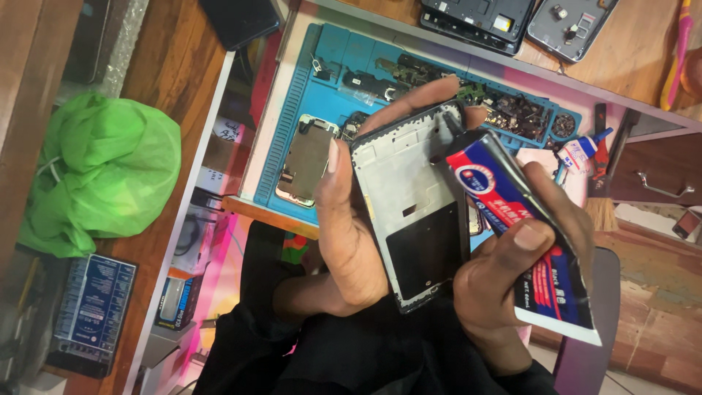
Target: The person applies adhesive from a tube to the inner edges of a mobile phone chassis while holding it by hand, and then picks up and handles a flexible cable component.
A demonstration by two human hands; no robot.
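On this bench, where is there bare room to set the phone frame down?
The blue mat has a bare strip along its left edge, beside the phone body. Bare wood lies between the green bag and the mat. The mat's upper right is crowded with small parts. The left hand holds the phone frame; the right hand holds the glue tube.

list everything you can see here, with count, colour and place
phone frame: 1, grey and black, held at centre
glue tube: 1, red, blue and black, nozzle at the frame's top edge
repair mat: 1, blue, on the bench behind, strewn with small parts
phone body: 1, silvery, on the mat's left
small bottle: 1, white with blue cap, right of the mat
brush: 1, red handle, far right
plastic bag: 1, green, left
left hand: holds the frame
right hand: grips the tube
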